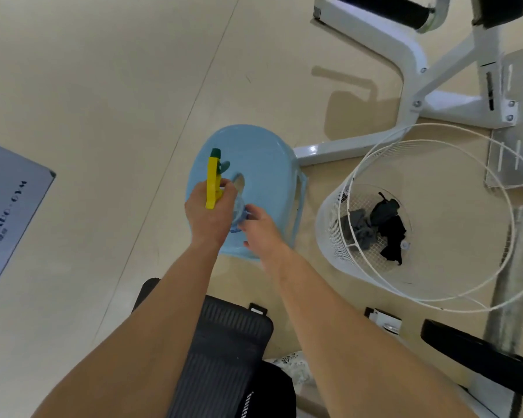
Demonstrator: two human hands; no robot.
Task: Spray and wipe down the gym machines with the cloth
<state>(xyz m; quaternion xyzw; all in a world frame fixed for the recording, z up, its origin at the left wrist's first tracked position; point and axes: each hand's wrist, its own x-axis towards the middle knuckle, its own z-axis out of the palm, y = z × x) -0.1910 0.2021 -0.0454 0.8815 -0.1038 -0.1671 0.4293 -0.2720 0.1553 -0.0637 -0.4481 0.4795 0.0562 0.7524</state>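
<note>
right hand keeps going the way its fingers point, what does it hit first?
Probably the clear body of the spray bottle held by the left hand; the right hand fingertips look at or near it. Contact unclear from above.

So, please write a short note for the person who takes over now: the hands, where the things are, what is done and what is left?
Left hand: closed around the spray bottle (yellow and green head), held over the blue stool.
Right hand: open, fingers touching the bottle's clear body; it holds no cloth.
Cloths: dark ones lie in the white wire basket, right of the stool.
White machine frame: beyond the stool.
Done: bottle in hand. No wiping is visible.
Left: take a cloth, then spray and wipe the machines.
</note>
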